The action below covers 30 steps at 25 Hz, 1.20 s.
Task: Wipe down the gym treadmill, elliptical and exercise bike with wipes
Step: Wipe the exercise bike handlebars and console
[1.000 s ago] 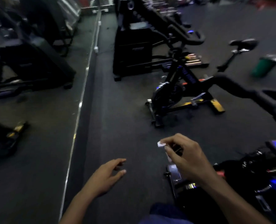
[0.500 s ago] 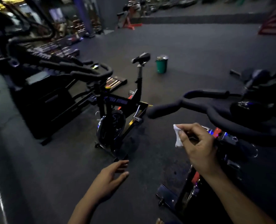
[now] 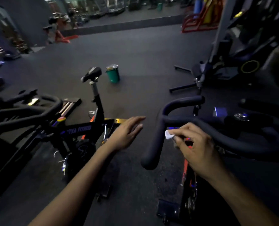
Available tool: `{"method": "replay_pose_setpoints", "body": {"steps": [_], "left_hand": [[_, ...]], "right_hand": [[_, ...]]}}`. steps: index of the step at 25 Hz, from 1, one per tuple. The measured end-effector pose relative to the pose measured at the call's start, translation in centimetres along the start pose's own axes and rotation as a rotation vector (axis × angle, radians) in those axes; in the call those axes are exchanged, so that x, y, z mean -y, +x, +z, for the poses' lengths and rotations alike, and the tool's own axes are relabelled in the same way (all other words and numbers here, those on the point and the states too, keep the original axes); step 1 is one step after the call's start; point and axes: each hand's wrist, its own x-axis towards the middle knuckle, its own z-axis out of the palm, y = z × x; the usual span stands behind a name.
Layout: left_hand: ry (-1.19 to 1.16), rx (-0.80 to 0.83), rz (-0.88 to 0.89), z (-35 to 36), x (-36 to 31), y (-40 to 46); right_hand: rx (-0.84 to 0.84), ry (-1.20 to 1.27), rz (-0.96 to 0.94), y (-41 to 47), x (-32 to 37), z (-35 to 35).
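A black exercise bike stands right in front of me, its dark padded handlebar (image 3: 155,144) curving from lower centre up to the right. My right hand (image 3: 195,144) pinches a small white wipe (image 3: 169,134) just beside the handlebar's left grip, close to touching it. My left hand (image 3: 127,132) hovers with straight fingers over the floor, left of that grip, holding nothing. A second exercise bike (image 3: 80,129) with a black saddle (image 3: 92,74) stands to my left.
A green bin (image 3: 113,75) with a foil-like lid stands on the dark floor behind the left bike. Another dark machine (image 3: 233,62) with a yellow ring fills the upper right. Red frames and more equipment line the far wall.
My view has swung right and up towards the near bike's handlebar. My right hand carried the wipe up next to the grip, and my left hand rose and stretched forward.
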Motion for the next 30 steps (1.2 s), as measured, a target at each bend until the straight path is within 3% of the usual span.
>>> {"method": "replay_pose_setpoints", "body": {"steps": [6, 11, 16, 20, 24, 30], "left_hand": [[0.031, 0.272, 0.465, 2.4, -2.3, 13.6], [0.085, 0.508, 0.706, 4.1, -1.6, 18.3], [0.151, 0.51, 0.727, 4.8, -1.2, 18.8], [0.207, 0.553, 0.689, 4.3, -1.6, 18.2], [0.157, 0.557, 0.645, 4.2, -1.4, 17.7], [0.127, 0.566, 0.639, 4.4, -0.9, 18.1]], "right_hand": [[0.124, -0.383, 0.104, 6.6, 1.0, 2.0], [0.506, -0.608, 0.271, 10.2, 2.4, 5.7], [0.57, -0.734, 0.456, 10.2, 5.3, 5.6], [0.7, -0.714, 0.477, 8.2, 12.2, 3.2], [0.69, -0.684, 0.483, 5.6, 17.3, 2.2], [0.676, -0.617, 0.553, 5.5, 18.1, 2.0]]}}
